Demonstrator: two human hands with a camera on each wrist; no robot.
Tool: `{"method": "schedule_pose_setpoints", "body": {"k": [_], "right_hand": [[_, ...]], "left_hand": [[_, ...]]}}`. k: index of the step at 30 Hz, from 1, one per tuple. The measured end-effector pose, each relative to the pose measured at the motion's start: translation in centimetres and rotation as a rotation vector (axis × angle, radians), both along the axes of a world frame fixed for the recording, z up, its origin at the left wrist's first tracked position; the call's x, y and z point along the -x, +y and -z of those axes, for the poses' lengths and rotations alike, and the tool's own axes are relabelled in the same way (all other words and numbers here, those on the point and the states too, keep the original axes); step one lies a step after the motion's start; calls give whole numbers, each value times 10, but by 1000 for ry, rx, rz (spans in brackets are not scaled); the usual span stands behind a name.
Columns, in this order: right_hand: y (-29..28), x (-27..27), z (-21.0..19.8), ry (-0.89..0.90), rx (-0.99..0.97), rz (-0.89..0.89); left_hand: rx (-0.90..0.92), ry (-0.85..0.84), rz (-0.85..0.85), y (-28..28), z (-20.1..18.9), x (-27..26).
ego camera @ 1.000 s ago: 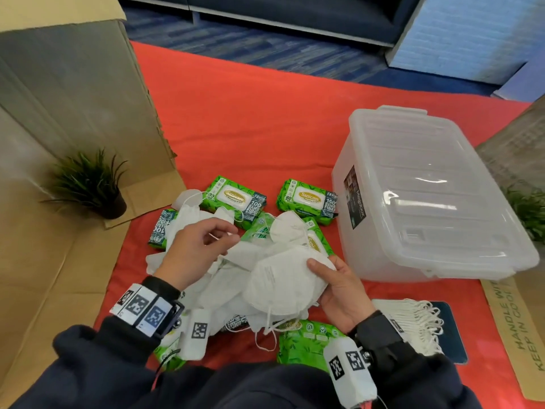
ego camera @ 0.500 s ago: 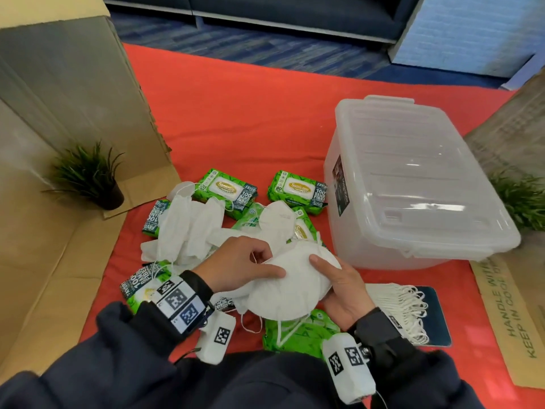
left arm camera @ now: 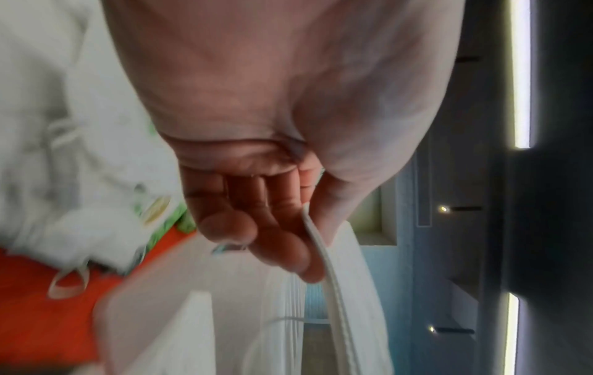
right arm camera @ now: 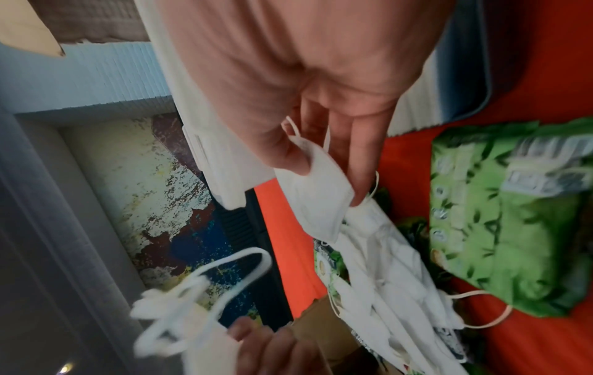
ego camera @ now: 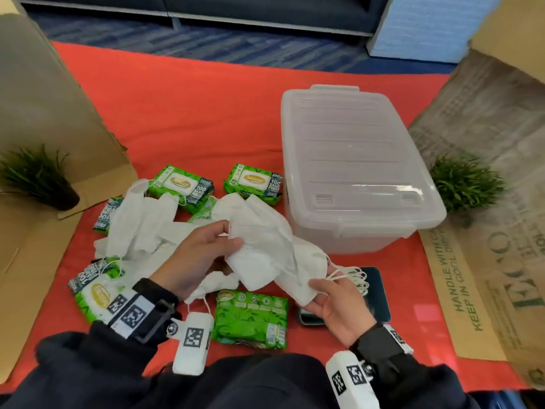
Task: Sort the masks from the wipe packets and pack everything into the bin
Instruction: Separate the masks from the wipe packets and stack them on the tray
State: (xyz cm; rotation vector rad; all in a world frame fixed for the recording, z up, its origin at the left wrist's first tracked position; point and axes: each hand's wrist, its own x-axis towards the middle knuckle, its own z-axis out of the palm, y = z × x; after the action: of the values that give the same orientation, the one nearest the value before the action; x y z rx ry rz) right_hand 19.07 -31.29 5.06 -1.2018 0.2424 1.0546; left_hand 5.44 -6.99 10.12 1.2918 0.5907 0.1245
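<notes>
A bunch of white masks (ego camera: 262, 243) hangs above the red cloth between my hands. My left hand (ego camera: 233, 234) pinches its upper left edge between thumb and fingers; the left wrist view shows that left hand (left arm camera: 308, 243) on a folded mask edge (left arm camera: 340, 291). My right hand (ego camera: 324, 283) pinches the lower right mask (ego camera: 306, 276). In the right wrist view the right hand (right arm camera: 324, 177) holds that mask (right arm camera: 317, 200) by its corner. More loose masks (ego camera: 141, 228) lie at the left. Green wipe packets (ego camera: 180, 187) (ego camera: 255, 183) (ego camera: 250, 320) lie around them. The clear bin (ego camera: 354, 160) stands at the right with its lid on.
Under my right hand a dark blue pad (ego camera: 380, 293) carries stacked mask loops (ego camera: 358, 276). Cardboard walls (ego camera: 44, 107) flank the red cloth (ego camera: 191, 107). Small potted plants stand at the left (ego camera: 38, 178) and right (ego camera: 466, 184).
Both hands have lifted the masks and carried them right, toward the bin. The left hand's grip has shifted to the bunch's upper edge. The right hand has slid to its lower right end.
</notes>
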Motion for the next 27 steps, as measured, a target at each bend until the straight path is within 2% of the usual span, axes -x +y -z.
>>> {"method": "schedule_pose_setpoints", "body": {"k": [2,4,8,10,13,16,22,24,27], "right_hand": [[-15,-2,2,-5,-7,-45],[-26,-4,1,-8,-35,-69],[-39,-11,-2,-12,-92,-101],[-46,-16,-4,-11,-103,-123],[-57,-25,-7,12,-119,-145],[-66,-33,-7,67,-129,-128],[-64,-48,-1,145,-211,11],[-54,-44,-2,129,-207,-55],[-32,-34,-1,-93,-26,-278]], "left_hand": [[141,-10,43,-29,3,-10],[161,30,78,-61,10,-24],[-91,147,34,-102,39,-47],[-74,189,12,-110,45,-53],[50,196,19,-116,46,-55],[30,193,56,-113,46,-51],[7,213,-23,-97,52,-39],[-12,208,-39,-91,55,-34],[-30,166,-69,-78,56,-30]]}}
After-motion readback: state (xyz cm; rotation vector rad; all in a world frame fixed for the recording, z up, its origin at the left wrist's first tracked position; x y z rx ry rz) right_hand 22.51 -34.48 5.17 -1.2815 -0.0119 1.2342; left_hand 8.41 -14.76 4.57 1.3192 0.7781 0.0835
